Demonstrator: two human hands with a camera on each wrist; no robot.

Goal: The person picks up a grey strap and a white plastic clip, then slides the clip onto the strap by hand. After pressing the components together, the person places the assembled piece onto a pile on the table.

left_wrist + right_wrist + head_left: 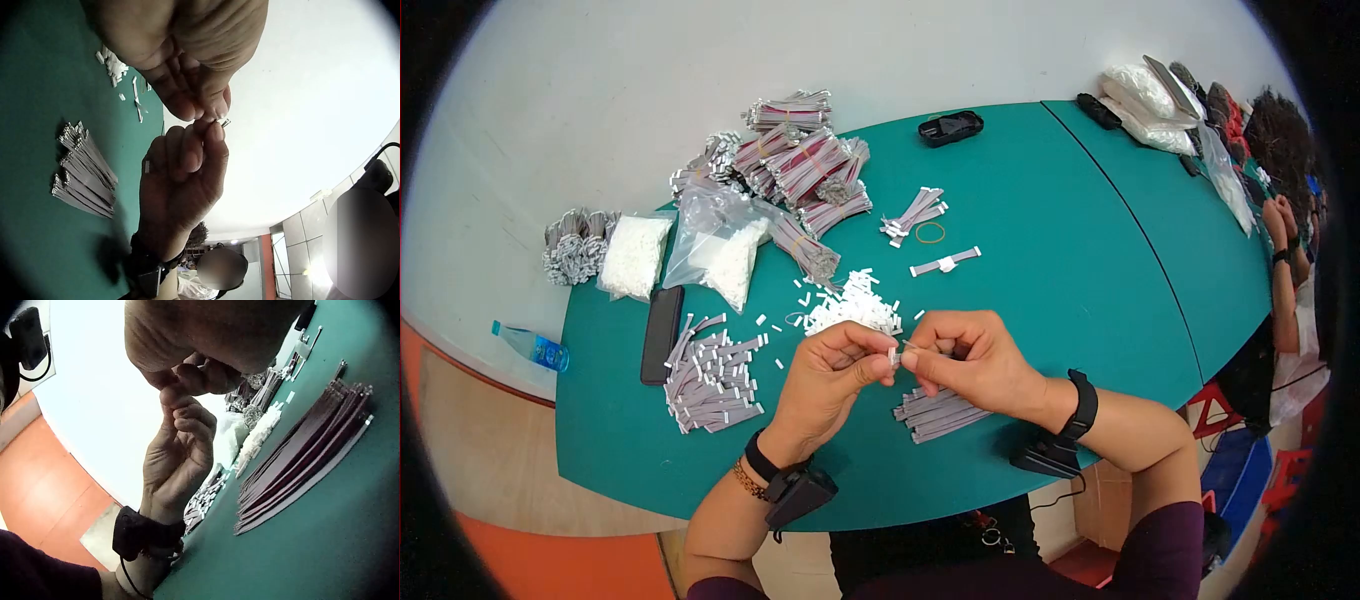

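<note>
Both hands meet fingertip to fingertip above the front of the green table. Between thumb and fingers, my left hand (832, 378) pinches a small white connector housing (893, 357). The right hand (985, 368) pinches a thin grey ribbon cable (911, 346) right at the housing; most of this cable is hidden by the fingers. Under the right hand lies a bundle of grey ribbon cables (935, 415), seen also in the right wrist view. A heap of white connector housings (855, 305) lies just beyond the left hand. Cables with white ends (715, 380) are piled to its left.
Tied cable bundles (805, 165) are stacked at the back, near bags of white parts (635, 257). A black phone (662, 335) lies at left. Farther back are a few finished-looking cables (915, 217), a rubber band (930, 233) and a black case (951, 128). Another person's arm (1287, 290) shows far right.
</note>
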